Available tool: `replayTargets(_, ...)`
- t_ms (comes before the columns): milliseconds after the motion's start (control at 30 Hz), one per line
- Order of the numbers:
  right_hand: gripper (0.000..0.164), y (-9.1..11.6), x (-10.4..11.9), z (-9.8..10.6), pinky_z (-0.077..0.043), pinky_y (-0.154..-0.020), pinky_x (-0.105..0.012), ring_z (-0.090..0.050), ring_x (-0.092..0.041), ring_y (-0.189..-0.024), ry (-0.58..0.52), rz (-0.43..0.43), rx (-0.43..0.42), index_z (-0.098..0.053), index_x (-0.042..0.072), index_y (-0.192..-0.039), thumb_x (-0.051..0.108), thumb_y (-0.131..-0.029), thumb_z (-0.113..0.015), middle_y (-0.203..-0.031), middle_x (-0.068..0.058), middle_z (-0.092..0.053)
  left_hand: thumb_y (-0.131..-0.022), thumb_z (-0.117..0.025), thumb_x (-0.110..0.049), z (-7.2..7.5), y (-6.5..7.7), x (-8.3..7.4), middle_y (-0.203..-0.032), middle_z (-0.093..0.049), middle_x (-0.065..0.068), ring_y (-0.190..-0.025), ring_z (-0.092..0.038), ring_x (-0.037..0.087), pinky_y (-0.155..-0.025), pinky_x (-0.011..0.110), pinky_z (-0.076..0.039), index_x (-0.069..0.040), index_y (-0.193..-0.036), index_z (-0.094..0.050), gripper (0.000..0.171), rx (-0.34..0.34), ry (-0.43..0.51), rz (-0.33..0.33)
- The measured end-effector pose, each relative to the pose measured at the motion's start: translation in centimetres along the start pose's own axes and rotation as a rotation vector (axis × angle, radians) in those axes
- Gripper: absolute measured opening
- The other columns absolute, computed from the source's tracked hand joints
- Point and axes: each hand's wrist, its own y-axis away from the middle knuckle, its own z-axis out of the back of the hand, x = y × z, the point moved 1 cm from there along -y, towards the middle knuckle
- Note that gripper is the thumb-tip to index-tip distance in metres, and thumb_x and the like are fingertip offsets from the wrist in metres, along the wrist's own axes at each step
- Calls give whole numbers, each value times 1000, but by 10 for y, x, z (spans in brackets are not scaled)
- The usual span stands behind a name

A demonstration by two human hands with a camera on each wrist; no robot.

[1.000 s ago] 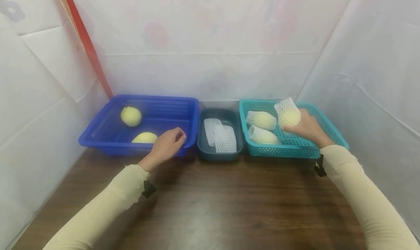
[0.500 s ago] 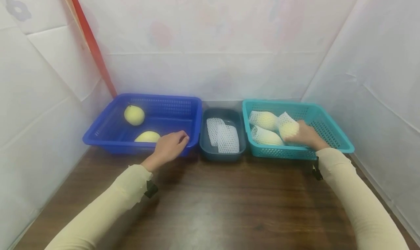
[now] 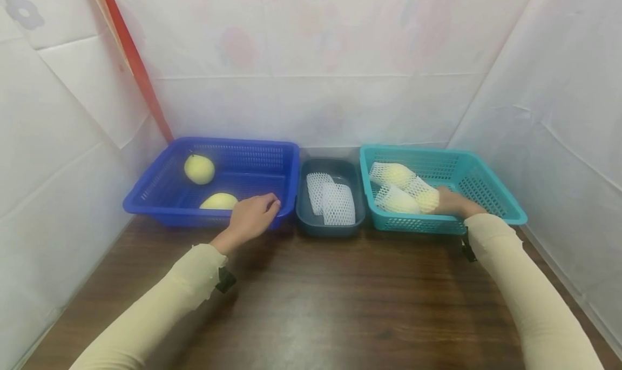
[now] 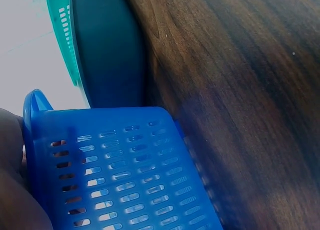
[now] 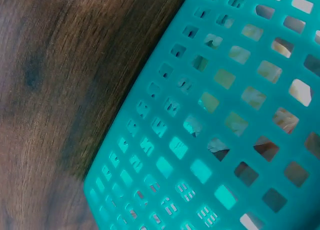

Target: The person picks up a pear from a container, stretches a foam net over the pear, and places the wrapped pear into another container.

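My right hand [image 3: 448,201] reaches down into the teal basket [image 3: 495,197] and holds a pear in a white foam net [image 3: 427,200]. Its fingertips are hidden behind the pear and the basket wall. Two more netted pears lie against it: one net-covered pear [image 3: 396,174] behind, another netted pear [image 3: 398,201] at the front left. My left hand [image 3: 254,216] is at the front rim of the blue basket [image 3: 165,212], fingers loosely curled, with nothing seen in it. Inside that basket are a bare pear [image 3: 199,169] at the back left and a second bare pear [image 3: 218,201] near the front.
Between the baskets stands a dark grey-blue tub [image 3: 330,230] with two flat white foam nets [image 3: 338,205] in it. All three containers stand in a row on a brown wooden table [image 3: 311,305]. White sheeting [image 3: 311,111] rises behind and at both sides.
My right hand has lowered the netted pear from above the teal basket down beside the other two. The left hand has stayed by the blue basket's rim.
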Motion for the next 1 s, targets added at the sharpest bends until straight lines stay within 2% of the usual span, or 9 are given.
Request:
replayTargets(100, 88, 0, -1, 0, -35, -98, -59, -44, -41, -113, -7, -26, 9, -27, -8, -141, 40, -82, -71, -133, -30, -37, -97, -47, -26, 0, 0, 0, -73, -60, 1, -69, -56, 23, -63, 40, -47, -10, -93, -65, 25, -4, -5, 0)
replayTargets(267, 74, 1, -1, 0, -44, -88, -53, -52, -37, -103, -14, 89, -26, -39, -8, -134, 30, -81, -74, -123, -27, -49, -97, -47, -27, -2, 0, 1, -71, -58, 1, -68, -55, 22, -62, 40, -47, -9, -91, -64, 26, -8, -2, -6)
replayTargets(333, 71, 3, 0, 1, -45, -83, -53, -52, -38, -100, 2, 125, -35, -39, -11, -133, 24, -81, -74, -120, -30, -50, -98, -46, -27, -2, 0, 1, -71, -58, 1, -67, -55, 22, -62, 39, -47, -10, -91, -64, 26, -9, 0, -4)
replayTargets(500, 88, 11, 12, 5, -33, -94, -65, -32, -56, -119, 126, 20, -16, -14, -21, -139, 25, -86, -68, -135, -43, -25, -97, -47, -26, -3, 0, 1, -69, -57, -1, -66, -54, 21, -59, 38, -46, -11, -88, -64, 24, -22, -4, -1)
replayTargets(567, 86, 15, 21, 6, -30, -96, -66, -30, -57, -121, 164, 23, -32, -14, -21, -139, 24, -88, -66, -136, -44, -24, -97, -48, -25, -3, 1, 1, -69, -57, -1, -66, -54, 20, -59, 38, -46, -11, -88, -65, 23, -30, -2, -4)
replayTargets(633, 80, 20, 33, 5, -34, -93, -65, -37, -55, -117, 192, 65, -68, -20, -21, -138, 22, -88, -65, -133, -43, -32, -96, -48, -25, -3, 1, 1, -70, -57, -1, -66, -55, 20, -59, 39, -47, -12, -88, -65, 23, -31, 1, -4)
replayTargets(733, 72, 27, 51, 1, -35, -93, -64, -39, -53, -118, 231, 133, -100, -25, -17, -139, 21, -91, -62, -134, -39, -36, -97, -48, -26, -4, 2, 2, -73, -60, -1, -68, -57, 21, -61, 40, -48, -11, -89, -65, 24, -29, 1, -2)
replayTargets(867, 66, 37, 71, -10, -27, -101, -64, -27, -52, -129, 253, 202, -118, -26, -13, -141, 23, -96, -56, -142, -36, -29, -97, -47, -27, -4, 2, 3, -77, -63, 1, -71, -58, 21, -64, 41, -49, -11, -91, -66, 26, -28, -1, -3)
replayTargets(1000, 57, 43, 84, -24, -28, -102, -61, -30, -47, -130, 217, 261, -153, -32, -11, -140, 22, -98, -52, -141, -31, -35, -97, -47, -26, -4, 2, 3, -77, -63, 1, -71, -58, 21, -64, 41, -49, -10, -92, -66, 26, -28, 3, -9)
